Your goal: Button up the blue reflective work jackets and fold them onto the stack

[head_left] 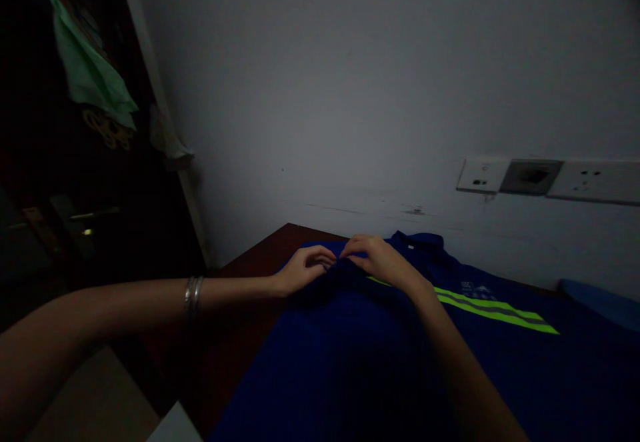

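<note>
A dark blue shirt point(350, 355) with neon yellow-green stripes point(493, 309) lies spread on a dark wooden table point(260, 255) against the wall. My left hand point(305, 267), with bangles on the wrist, is curled and pinches the shirt's fabric near its far left edge. My right hand point(377, 259) lies just beside it, fingers bent and gripping the same fold of cloth. The fingertips of both hands nearly touch. The shirt's collar point(417, 241) lies just right of my right hand.
A white wall stands right behind the table, with a socket strip point(545, 179) at the right. A dark door with a handle point(90, 219) and a hanging green cloth point(87, 69) are at the left. Something pale point(175, 425) lies at the bottom edge.
</note>
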Demonstrator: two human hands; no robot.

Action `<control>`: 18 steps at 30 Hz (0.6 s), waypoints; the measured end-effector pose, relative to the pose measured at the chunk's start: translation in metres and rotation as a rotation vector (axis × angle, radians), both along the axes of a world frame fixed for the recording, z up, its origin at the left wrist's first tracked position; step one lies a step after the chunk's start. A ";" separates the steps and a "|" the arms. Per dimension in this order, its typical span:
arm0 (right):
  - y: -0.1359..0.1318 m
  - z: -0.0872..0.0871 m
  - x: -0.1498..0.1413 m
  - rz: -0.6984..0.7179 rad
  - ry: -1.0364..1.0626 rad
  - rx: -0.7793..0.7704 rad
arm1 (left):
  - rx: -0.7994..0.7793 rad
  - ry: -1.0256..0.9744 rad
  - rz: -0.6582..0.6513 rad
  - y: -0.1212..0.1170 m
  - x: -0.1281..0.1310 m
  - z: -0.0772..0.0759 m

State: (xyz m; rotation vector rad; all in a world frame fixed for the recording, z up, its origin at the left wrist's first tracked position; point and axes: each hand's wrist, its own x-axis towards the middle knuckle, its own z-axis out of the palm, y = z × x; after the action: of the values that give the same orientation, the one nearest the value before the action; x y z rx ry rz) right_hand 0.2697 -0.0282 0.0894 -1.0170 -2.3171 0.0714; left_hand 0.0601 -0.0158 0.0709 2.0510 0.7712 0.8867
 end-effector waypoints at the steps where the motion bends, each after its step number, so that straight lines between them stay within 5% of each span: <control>1: 0.000 0.000 0.000 0.011 0.008 -0.007 | -0.045 -0.020 0.030 0.001 0.001 0.000; 10: 0.005 -0.008 -0.004 -0.030 -0.026 -0.091 | -0.402 0.046 0.085 0.014 0.019 -0.007; 18: -0.031 -0.007 0.000 -0.067 0.039 0.029 | -0.109 0.130 0.078 0.017 0.020 0.000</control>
State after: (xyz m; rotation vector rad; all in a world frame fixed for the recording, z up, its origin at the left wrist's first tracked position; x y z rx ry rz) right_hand 0.2695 -0.0596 0.0827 -1.0688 -2.2410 0.0304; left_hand 0.0802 0.0013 0.0711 2.0083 0.9553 0.7419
